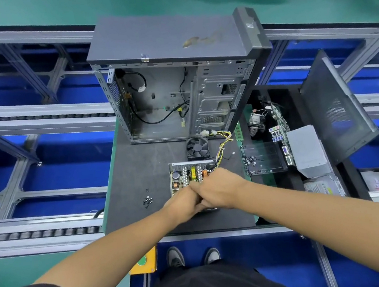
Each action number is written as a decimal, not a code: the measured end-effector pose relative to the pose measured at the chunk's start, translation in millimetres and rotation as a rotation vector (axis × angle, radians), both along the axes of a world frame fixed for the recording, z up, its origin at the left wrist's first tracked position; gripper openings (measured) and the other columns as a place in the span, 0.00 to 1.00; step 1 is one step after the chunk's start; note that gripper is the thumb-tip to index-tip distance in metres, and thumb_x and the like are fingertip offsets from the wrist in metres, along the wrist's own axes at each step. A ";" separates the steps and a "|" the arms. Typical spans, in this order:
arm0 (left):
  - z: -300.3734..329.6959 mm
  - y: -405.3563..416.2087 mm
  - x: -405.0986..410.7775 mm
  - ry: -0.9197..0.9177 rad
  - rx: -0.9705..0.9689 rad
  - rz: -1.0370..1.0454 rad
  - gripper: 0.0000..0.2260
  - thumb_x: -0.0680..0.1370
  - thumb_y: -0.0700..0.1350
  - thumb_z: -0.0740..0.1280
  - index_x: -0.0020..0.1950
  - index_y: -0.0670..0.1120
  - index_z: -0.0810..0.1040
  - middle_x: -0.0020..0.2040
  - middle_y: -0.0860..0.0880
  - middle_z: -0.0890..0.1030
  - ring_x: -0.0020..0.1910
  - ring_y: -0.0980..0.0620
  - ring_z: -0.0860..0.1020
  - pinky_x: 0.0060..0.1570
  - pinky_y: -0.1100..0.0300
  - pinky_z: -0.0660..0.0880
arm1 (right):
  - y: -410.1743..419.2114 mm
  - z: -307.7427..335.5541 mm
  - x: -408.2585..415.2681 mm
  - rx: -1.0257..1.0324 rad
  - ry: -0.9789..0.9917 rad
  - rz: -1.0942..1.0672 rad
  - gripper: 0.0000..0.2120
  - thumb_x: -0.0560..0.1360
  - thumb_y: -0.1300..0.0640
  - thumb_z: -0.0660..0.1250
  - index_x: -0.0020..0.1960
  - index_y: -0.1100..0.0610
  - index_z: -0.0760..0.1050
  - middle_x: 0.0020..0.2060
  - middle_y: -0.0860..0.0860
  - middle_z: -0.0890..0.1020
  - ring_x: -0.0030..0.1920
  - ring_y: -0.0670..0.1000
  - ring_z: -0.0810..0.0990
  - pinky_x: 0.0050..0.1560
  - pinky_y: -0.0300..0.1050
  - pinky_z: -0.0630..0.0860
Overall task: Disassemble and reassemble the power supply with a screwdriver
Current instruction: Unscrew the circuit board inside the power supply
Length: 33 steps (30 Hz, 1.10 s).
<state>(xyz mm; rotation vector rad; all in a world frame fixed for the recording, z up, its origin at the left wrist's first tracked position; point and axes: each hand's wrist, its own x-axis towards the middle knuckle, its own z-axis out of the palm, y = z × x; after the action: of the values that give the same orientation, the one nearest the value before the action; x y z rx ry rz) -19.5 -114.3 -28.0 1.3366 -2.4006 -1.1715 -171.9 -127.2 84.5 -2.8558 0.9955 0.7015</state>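
Both hands, left [184, 201] & right [216, 188], pressed together over open PSU [188, 175]; grip unclear, no legible labels.

The dark mat [139, 174] lies bare on its left half except for a small cluster of screws [148, 200], leaving open passage there. At the far edge the open computer case [176, 91] stands as a wall, with the loose fan [197, 147] and yellow wire bundle [223, 147] just beyond the opened power supply [188, 175]. To the right, a tray of parts [263, 159] and a leaning side panel [334, 108] block the way.
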 end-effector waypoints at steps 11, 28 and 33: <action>9.9 3.5 -6.8 -0.065 -0.014 0.073 0.17 0.74 0.68 0.58 0.43 0.55 0.73 0.41 0.55 0.80 0.42 0.49 0.79 0.40 0.54 0.75 | -9.1 2.1 -12.7 -0.010 0.030 0.059 0.12 0.81 0.52 0.57 0.60 0.54 0.74 0.48 0.56 0.84 0.46 0.60 0.83 0.36 0.49 0.66; 15.6 2.2 -8.3 -0.229 0.036 -0.045 0.06 0.77 0.48 0.60 0.40 0.51 0.70 0.43 0.43 0.81 0.43 0.40 0.80 0.40 0.50 0.74 | 6.3 -4.9 -3.9 0.080 -0.068 -0.150 0.15 0.81 0.48 0.58 0.60 0.59 0.68 0.47 0.60 0.83 0.46 0.62 0.82 0.39 0.52 0.71; 13.0 2.9 -7.0 -0.174 -0.032 -0.045 0.19 0.77 0.63 0.58 0.57 0.51 0.75 0.56 0.46 0.81 0.51 0.44 0.80 0.48 0.51 0.77 | -5.6 4.2 -21.3 0.002 -0.080 0.256 0.12 0.82 0.47 0.53 0.60 0.53 0.67 0.49 0.56 0.81 0.40 0.60 0.81 0.37 0.52 0.76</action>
<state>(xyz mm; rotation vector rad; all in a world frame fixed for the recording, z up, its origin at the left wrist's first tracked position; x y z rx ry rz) -26.5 -111.4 -15.0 1.4360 -2.5700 -1.0638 -193.2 -132.8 88.7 -3.0139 0.6244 0.5950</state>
